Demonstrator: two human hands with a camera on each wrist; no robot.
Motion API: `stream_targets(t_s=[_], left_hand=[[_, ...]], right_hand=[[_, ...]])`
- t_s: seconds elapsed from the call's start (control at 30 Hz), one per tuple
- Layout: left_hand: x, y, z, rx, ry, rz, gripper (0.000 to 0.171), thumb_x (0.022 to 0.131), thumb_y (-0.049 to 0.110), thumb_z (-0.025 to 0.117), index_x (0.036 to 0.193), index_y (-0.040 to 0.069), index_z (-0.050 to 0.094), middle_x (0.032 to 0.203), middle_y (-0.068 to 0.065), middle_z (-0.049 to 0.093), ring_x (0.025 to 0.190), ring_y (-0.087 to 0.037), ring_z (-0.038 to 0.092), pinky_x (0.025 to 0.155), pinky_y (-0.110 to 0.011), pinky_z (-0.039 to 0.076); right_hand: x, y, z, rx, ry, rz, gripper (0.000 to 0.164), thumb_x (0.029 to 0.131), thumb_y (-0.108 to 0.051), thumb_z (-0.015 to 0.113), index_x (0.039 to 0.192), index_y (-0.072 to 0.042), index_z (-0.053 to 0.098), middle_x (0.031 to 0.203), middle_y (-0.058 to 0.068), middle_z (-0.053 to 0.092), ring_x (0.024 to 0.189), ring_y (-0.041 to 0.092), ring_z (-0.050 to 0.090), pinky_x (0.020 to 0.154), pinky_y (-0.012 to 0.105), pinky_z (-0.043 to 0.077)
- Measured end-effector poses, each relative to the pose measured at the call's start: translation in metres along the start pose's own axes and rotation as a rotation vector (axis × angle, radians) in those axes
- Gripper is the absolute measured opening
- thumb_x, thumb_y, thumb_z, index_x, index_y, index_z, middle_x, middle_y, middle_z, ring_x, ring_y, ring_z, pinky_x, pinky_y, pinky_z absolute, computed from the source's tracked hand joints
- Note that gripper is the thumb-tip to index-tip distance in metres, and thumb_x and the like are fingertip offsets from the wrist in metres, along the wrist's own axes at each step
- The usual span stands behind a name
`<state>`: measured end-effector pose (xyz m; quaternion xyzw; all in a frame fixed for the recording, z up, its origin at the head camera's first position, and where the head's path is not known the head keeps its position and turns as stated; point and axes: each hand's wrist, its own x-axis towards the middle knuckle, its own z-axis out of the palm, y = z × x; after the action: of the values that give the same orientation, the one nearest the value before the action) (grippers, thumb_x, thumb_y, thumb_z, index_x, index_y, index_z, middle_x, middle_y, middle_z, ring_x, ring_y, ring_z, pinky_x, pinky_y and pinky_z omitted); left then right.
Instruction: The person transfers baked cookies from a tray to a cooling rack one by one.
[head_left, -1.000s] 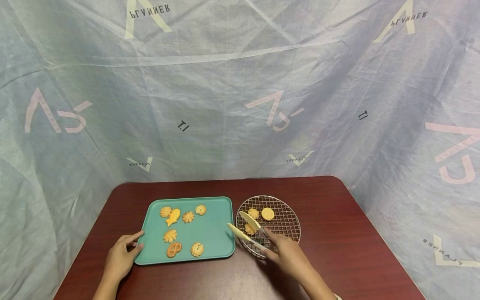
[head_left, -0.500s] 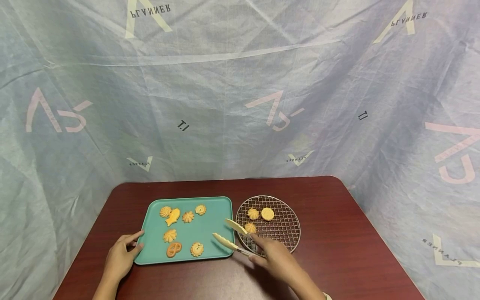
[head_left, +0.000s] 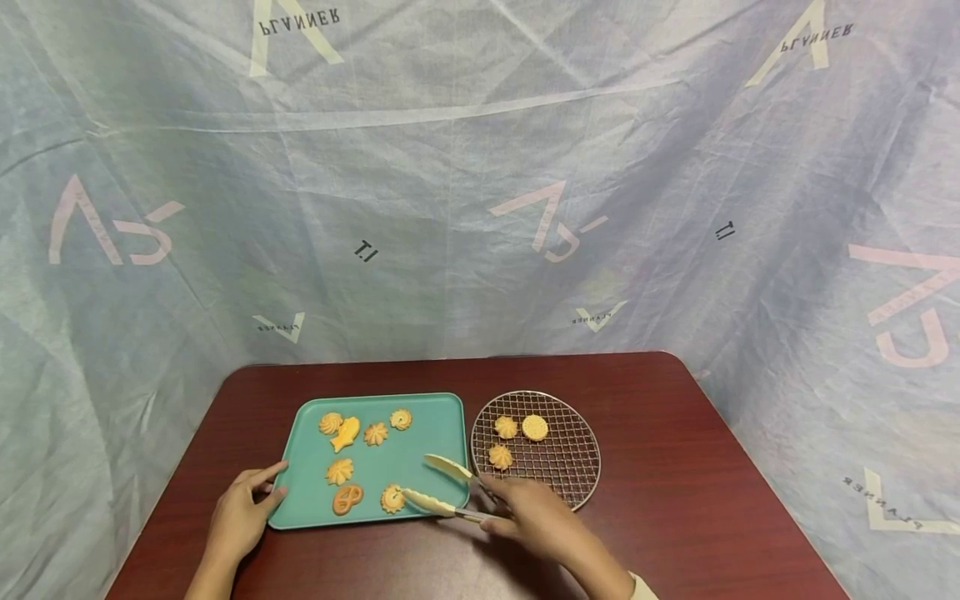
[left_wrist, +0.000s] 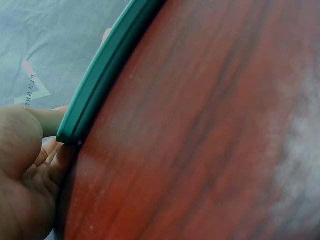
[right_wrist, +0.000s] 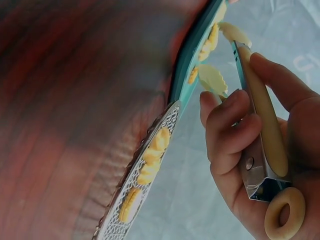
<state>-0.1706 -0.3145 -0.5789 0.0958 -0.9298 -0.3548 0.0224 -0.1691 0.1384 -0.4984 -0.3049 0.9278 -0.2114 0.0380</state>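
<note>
A teal tray (head_left: 431, 433) lies on the table with several cookies on it, among them a pretzel-shaped cookie (head_left: 347, 499) and a fish-shaped cookie (head_left: 346, 434). My left hand (head_left: 242, 512) holds the tray's left edge between thumb and fingers, seen closely in the left wrist view (left_wrist: 27, 170). My right hand (head_left: 536, 517) grips tongs (head_left: 465, 513) with cream tips and metal arms. The tongs' tips stand apart over the tray's right part, the nearer one close beside a round fluted cookie (head_left: 392, 498). Whether that tip touches the cookie, I cannot tell.
Right of the tray sits a round wire rack (head_left: 570, 454) bearing two fluted cookies (head_left: 506, 427) and a round cookie (head_left: 535, 428). The dark red table (head_left: 675, 467) has grey printed cloth (head_left: 465, 275) hanging behind and at both sides.
My right hand has carried the spread tongs leftward from above the rack to the tray, near the front fluted cookie. The left hand and the tray have stayed put.
</note>
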Motion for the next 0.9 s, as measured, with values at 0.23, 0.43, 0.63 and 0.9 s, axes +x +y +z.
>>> stream_targets(t_s=[0.23,0.43,0.63,0.9], left_hand=[[0.000,0.001,0.000,-0.001,0.015,0.012,0.046,0.097,0.015,0.072,0.142,0.006,0.064,0.124,-0.018,0.061,0.100,-0.027,0.061,0.075,-0.038,0.044],[0.000,0.000,0.001,-0.001,0.009,0.006,0.047,0.097,0.015,0.072,0.142,0.006,0.063,0.124,-0.018,0.061,0.100,-0.027,0.060,0.075,-0.038,0.044],[0.000,-0.001,0.001,0.001,-0.001,-0.009,0.047,0.098,0.016,0.072,0.143,0.007,0.063,0.126,-0.018,0.060,0.101,-0.027,0.060,0.076,-0.039,0.044],[0.000,-0.001,0.002,-0.006,-0.001,-0.010,0.047,0.098,0.016,0.072,0.143,0.007,0.062,0.125,-0.018,0.060,0.100,-0.027,0.060,0.075,-0.038,0.044]], right_hand=[[0.007,-0.005,0.003,-0.040,-0.020,-0.020,0.065,0.090,-0.040,0.078,0.147,-0.015,0.059,0.109,0.004,0.075,0.092,0.014,0.068,0.081,0.038,0.057],[0.014,-0.008,0.009,-0.068,-0.023,-0.039,0.065,0.092,-0.042,0.077,0.147,-0.013,0.059,0.118,0.007,0.074,0.101,0.020,0.070,0.086,0.039,0.057],[0.020,-0.012,0.012,-0.095,-0.046,-0.043,0.066,0.092,-0.044,0.076,0.148,-0.014,0.059,0.113,0.006,0.073,0.099,0.019,0.069,0.085,0.037,0.057],[0.026,-0.016,0.014,-0.096,-0.050,-0.054,0.065,0.091,-0.044,0.076,0.147,-0.014,0.059,0.093,-0.002,0.068,0.081,0.008,0.061,0.076,0.032,0.054]])
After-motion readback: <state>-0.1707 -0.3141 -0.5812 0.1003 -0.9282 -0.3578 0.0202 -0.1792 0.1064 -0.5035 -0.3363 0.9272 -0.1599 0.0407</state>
